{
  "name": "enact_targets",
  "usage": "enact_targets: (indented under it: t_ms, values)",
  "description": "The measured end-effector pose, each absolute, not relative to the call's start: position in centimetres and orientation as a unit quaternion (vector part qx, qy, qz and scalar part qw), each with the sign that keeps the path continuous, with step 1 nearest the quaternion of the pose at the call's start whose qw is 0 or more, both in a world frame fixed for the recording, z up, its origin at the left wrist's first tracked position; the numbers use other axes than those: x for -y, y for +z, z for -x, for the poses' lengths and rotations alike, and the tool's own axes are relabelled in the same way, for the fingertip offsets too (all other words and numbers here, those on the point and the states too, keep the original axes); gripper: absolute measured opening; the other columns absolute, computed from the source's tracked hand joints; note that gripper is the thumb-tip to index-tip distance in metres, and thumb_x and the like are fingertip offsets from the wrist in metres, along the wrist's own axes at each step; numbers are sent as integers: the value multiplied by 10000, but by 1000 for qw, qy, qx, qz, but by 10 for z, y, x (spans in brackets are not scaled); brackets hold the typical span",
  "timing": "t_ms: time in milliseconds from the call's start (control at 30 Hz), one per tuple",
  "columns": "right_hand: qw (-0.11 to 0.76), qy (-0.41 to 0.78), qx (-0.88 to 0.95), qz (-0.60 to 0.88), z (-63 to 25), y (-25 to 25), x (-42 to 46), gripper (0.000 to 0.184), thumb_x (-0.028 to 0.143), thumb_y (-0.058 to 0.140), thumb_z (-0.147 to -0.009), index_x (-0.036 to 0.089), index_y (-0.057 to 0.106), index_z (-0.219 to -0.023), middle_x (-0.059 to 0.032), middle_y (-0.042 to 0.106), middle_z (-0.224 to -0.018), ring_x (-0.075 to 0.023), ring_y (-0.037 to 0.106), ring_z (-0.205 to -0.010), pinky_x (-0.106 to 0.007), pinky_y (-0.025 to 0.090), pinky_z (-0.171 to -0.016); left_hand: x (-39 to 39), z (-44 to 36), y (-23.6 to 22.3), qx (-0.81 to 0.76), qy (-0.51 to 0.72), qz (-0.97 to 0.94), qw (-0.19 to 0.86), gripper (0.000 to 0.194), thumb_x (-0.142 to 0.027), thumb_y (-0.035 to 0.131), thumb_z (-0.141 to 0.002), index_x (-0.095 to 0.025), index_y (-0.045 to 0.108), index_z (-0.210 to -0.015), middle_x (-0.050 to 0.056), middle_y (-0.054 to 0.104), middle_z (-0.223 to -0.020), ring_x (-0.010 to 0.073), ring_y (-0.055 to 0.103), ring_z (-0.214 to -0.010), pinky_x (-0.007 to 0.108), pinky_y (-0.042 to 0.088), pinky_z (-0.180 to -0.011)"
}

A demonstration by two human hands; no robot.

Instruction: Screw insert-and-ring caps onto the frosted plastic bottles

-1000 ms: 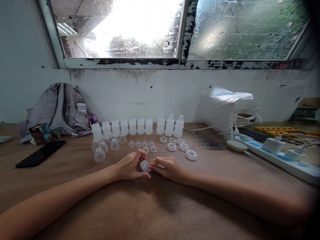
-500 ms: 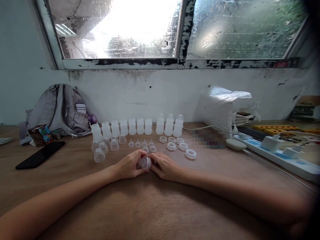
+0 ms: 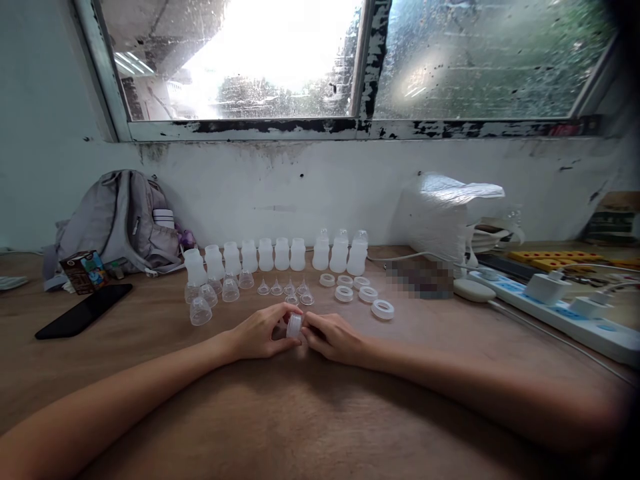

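Note:
My left hand (image 3: 260,333) and my right hand (image 3: 333,337) meet at the middle of the wooden table (image 3: 310,413), both pinching one small white ring cap (image 3: 294,325) held on edge between the fingertips. Beyond them stand a row of translucent bottles (image 3: 265,255), three of them at the right (image 3: 340,252) with tops fitted. In front of the row lie clear dome caps (image 3: 201,311), small clear nipples (image 3: 277,288) and several white rings (image 3: 383,309).
A grey backpack (image 3: 117,223), a small carton (image 3: 83,270) and a black phone (image 3: 84,311) lie at the left. At the right are a plastic-wrapped bundle (image 3: 445,213), a white power strip (image 3: 555,307) with plugs and cables, and yellow parts (image 3: 555,257).
The ring cap has been turned between my fingertips from lying tilted to standing on edge. Both hands stayed in the same spot.

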State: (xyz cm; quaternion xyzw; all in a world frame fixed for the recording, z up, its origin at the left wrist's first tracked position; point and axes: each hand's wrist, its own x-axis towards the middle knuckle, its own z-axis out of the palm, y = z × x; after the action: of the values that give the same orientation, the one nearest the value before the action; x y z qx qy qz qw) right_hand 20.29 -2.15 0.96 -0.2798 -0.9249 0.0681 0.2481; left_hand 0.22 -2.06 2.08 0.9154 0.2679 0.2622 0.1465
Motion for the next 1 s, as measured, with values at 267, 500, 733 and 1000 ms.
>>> enact_targets:
  t_ms: [267,500,733,1000]
  values:
    - [203,62,946,247,-203,12,22,100,133,408,-742,181,466,-676,31,498,-544,-77,392,-438,-180,286,-449,23,0,27,-275,204,-918,200,383,-377,560,-718,-168,415,-1005,-12,518,-734,112,485,-618,225,394,-559]
    - [139,56,962,226,-199,23,28,98,115,435,-723,177,478,-660,20,520,-535,-78,427,-436,-174,295,-446,21,2,25,-258,201,-916,230,332,-324,568,-682,-169,410,-929,-29,504,-686,93,458,-563,196,349,-500]
    - [157,37,964,210,-199,23,31,116,109,434,-714,179,447,-622,25,492,-520,-72,382,-425,-176,277,-433,17,5,19,-279,213,-905,240,297,-317,566,-667,-174,401,-870,-52,470,-628,71,401,-508,177,312,-459]
    - [134,30,971,194,-212,27,34,121,135,407,-761,186,439,-656,18,514,-548,-77,404,-447,-186,284,-450,19,4,19,-274,210,-901,263,315,-310,605,-639,-176,397,-834,-71,425,-586,54,381,-477,154,292,-417]
